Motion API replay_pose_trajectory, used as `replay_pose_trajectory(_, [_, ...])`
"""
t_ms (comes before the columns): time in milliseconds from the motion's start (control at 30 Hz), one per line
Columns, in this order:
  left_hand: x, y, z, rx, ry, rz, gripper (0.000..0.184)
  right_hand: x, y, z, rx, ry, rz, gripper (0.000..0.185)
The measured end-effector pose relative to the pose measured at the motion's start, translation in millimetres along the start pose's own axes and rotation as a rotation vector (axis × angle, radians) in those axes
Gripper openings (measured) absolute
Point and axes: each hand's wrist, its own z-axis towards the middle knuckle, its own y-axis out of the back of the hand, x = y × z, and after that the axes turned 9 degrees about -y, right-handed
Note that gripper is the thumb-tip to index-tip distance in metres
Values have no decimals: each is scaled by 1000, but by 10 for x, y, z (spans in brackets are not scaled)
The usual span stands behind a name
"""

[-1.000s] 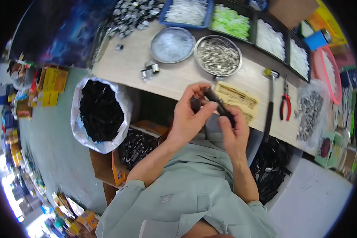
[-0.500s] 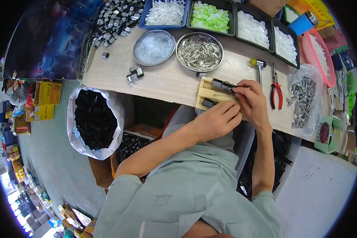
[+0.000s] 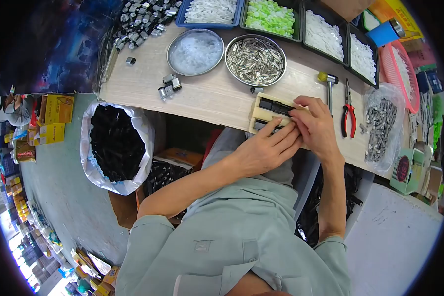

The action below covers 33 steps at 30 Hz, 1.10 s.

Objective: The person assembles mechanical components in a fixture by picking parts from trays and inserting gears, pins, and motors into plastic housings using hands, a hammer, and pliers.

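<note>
A cream-coloured block with slots [image 3: 254, 112] lies at the table's front edge. One black part [image 3: 275, 106] rests in its upper slot, and a second black part [image 3: 262, 125] lies in the lower slot. My left hand [image 3: 267, 150] lies over the lower slot with its fingers spread, touching the second part. My right hand [image 3: 314, 121] has thumb and fingers pinched at the right end of the upper black part. The right end of the block is hidden under both hands.
Behind the block stand a bowl of metal pins [image 3: 256, 83] and a bowl of clear pieces [image 3: 195, 73]. To the right lie a hammer [image 3: 329, 93], red-handled pliers [image 3: 349, 121] and a bag of metal parts [image 3: 380, 128]. A white sack [image 3: 89, 163] stands at left.
Both hands have come down from holding black parts in the air to the cream block, where the two parts now lie. Since half a second ago, my left hand's fingers have spread over the lower part.
</note>
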Motion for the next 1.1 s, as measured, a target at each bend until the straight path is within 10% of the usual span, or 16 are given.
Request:
replay_pose_trajectory(433, [-70,33,-30,-46,102,-33,38,444,268,195,-119,-133,223,18])
replay_pose_trajectory(667, [530,503,-781,-704,524,-68,28,966,-195,344,-28,-179,533,23])
replay_pose_trajectory(767, [823,784,-1091,-592,868,108,40,1335,-792,564,67,-71,586,38])
replay_pose_trajectory(1100, [973,836,-1336,-390,819,115,33,1646,-1567,1065,-37,18,136,33])
